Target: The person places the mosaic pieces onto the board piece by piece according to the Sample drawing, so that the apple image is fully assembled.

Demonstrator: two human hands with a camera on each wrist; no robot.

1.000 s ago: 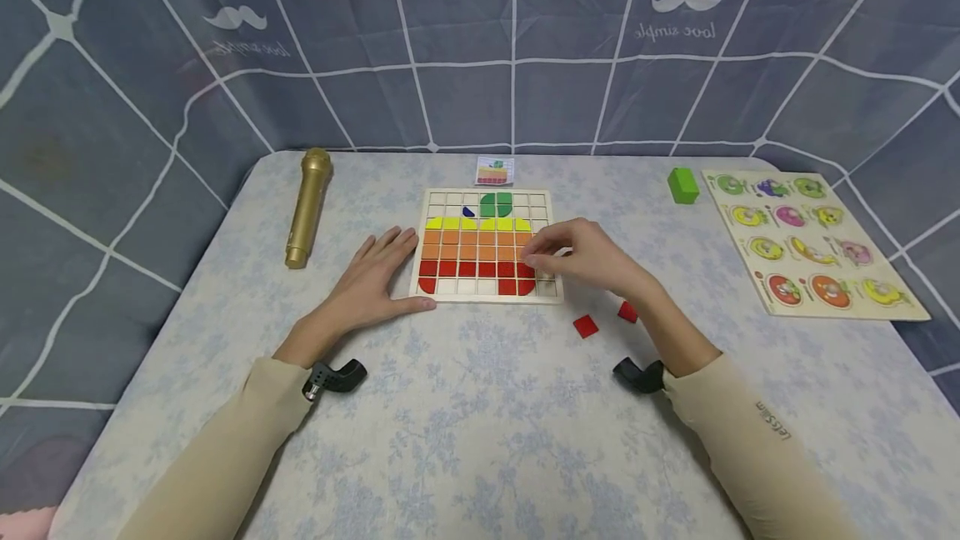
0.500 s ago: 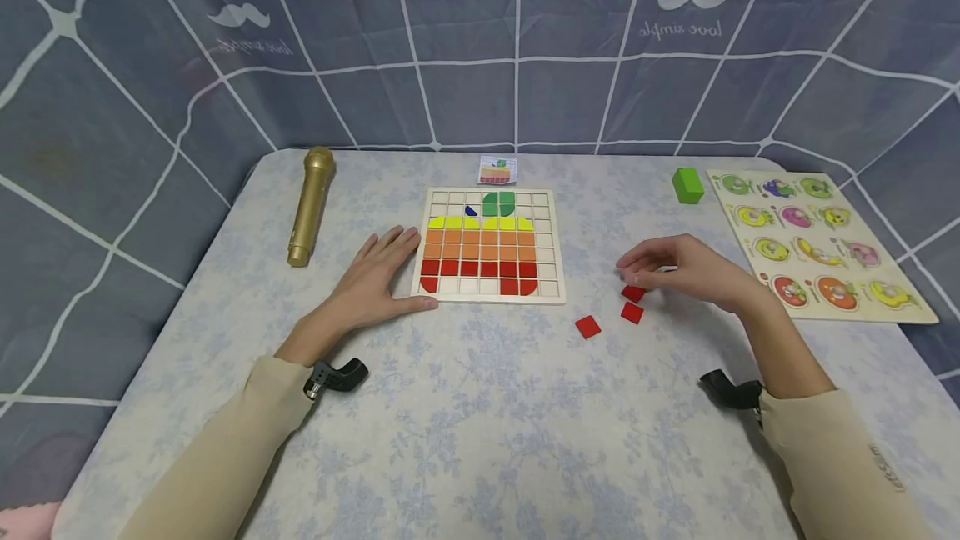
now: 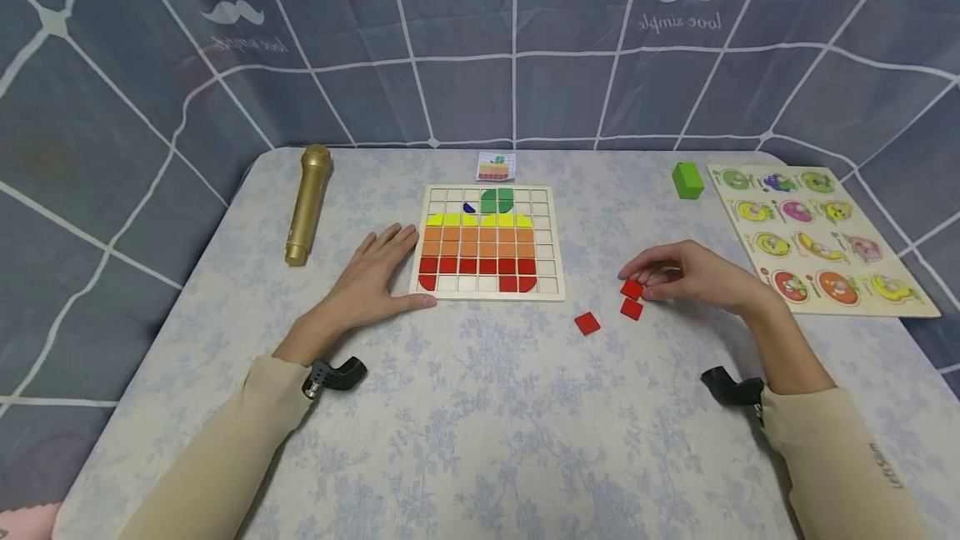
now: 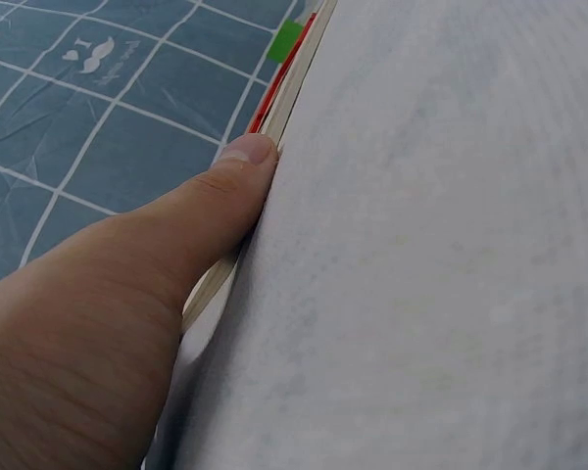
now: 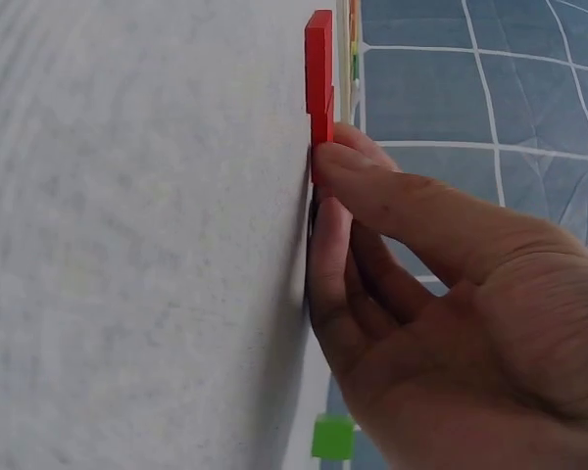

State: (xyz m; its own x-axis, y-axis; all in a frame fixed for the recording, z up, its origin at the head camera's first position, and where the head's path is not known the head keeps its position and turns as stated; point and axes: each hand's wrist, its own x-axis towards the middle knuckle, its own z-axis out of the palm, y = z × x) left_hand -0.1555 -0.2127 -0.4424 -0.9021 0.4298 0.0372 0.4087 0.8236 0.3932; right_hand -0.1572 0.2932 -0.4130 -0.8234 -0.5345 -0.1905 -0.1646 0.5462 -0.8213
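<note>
A wooden grid board (image 3: 551,242) lies mid-table, filled with yellow, orange and red tiles plus a green and a blue piece on top. My left hand (image 3: 375,273) rests flat at the board's left side, and its thumb (image 4: 191,211) touches the board's edge (image 4: 296,76). My right hand (image 3: 643,280) is right of the board, fingers curled, pinching a red square tile (image 3: 632,290) on the table. In the right wrist view its fingertips (image 5: 338,162) press that red tile (image 5: 322,122). Two more red tiles (image 3: 632,309) (image 3: 587,323) lie loose nearby.
A gold microphone (image 3: 307,202) lies at the left. A small picture card (image 3: 496,167) sits behind the board. A green block (image 3: 687,180) and a fruit peg puzzle (image 3: 817,236) are at the right. A blue grid-pattern curtain surrounds the table.
My right hand left the board's right side, moved right to the loose red tiles, then lowered onto one of them. The left hand stayed still.
</note>
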